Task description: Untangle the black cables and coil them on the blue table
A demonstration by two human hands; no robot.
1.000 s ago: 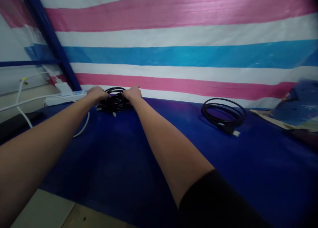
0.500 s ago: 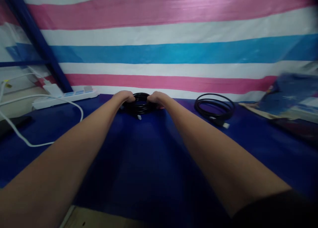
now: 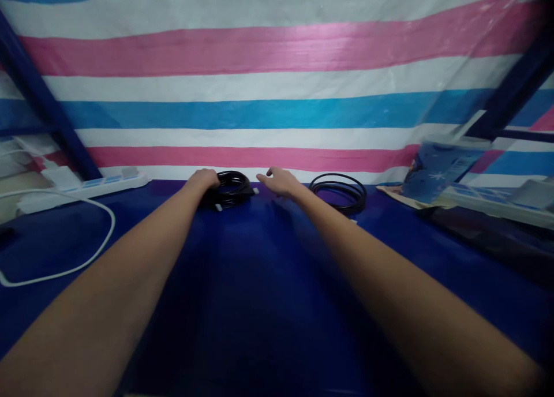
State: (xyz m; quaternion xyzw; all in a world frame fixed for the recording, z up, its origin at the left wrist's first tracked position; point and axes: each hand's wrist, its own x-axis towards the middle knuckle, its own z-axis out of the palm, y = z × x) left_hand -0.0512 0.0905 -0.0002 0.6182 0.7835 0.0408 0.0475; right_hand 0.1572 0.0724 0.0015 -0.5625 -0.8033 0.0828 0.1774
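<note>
A coiled black cable (image 3: pixel 234 190) lies near the back of the blue table, its light-coloured connectors poking out at the front and the right. My left hand (image 3: pixel 203 180) is closed on the left side of this coil, the fingertips hidden behind it. Apart from the coil, to its right, my right hand (image 3: pixel 279 182) hovers with thumb and fingers spread and nothing in it. A second black cable coil (image 3: pixel 341 192) rests farther right, partly covered from view by my right forearm.
White power strips stand at the left (image 3: pixel 108 184) and the right (image 3: pixel 497 203). A white cord (image 3: pixel 110 235) loops over the table's left side. At the right are a blue cup (image 3: pixel 445 169) with a straw and a dark flat object (image 3: pixel 476 229). Striped sheeting (image 3: pixel 277 114) hangs behind.
My right hand has let go of the coiled cable and moved off to its right, opening. My left hand stays on the coil. The view has turned rightward.
</note>
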